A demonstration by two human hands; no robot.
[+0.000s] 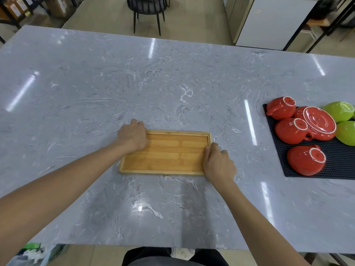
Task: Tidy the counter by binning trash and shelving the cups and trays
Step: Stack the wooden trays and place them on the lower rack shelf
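A rectangular wooden tray (pixel 165 153) lies flat on the grey marble counter (pixel 153 83), near the front middle. My left hand (pixel 132 136) grips its left end, fingers curled over the far left corner. My right hand (pixel 218 162) grips its right end, thumb on the rim. The tray holds nothing. At the right, red cups (pixel 305 159) and a red saucer (pixel 319 122) sit upside down on a black mat (pixel 338 169), with green cups (pixel 339 111) beside them.
A bin lined with a plastic bag (pixel 32 253) with trash stands on the floor below the counter's front left edge. A black chair (pixel 147 8) stands beyond the far edge. A white cabinet (pixel 272 22) is at the back right.
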